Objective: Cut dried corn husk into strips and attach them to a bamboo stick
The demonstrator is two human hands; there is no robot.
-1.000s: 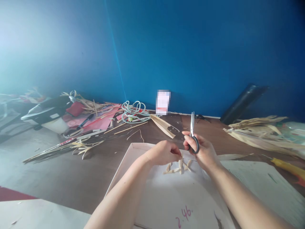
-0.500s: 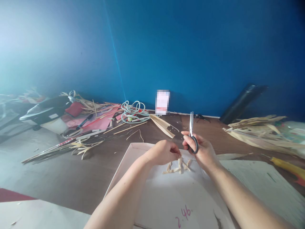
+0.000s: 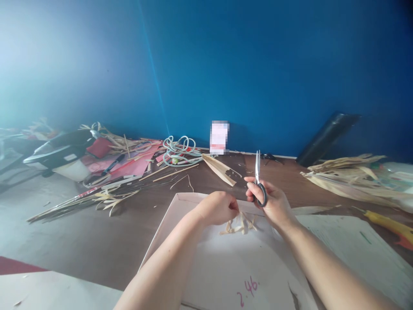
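Note:
My right hand (image 3: 272, 199) grips a pair of scissors (image 3: 257, 167) by the black handles, blades pointing up and nearly together. My left hand (image 3: 221, 207) hovers over the white box lid (image 3: 222, 258), its fingers pinched together and turned away from me, so what they hold is hidden. Just beside its fingertips lie several short, pale strips of dried husk (image 3: 240, 227) in a small heap on the lid. Purple handwritten figures (image 3: 248, 292) mark the lid's near part.
A folded dried husk (image 3: 219, 170) lies beyond the hands. Coiled pale cord (image 3: 180, 150), pink paper (image 3: 138, 165) and thin sticks clutter the left. A husk bundle (image 3: 345, 178), a yellow-handled tool (image 3: 383, 221) and a white sheet (image 3: 342, 241) lie right. A blue wall (image 3: 245, 77) stands behind.
My left hand has drawn slightly left, away from the husk strips. The scissors stay in my right hand, and the view has shifted a little.

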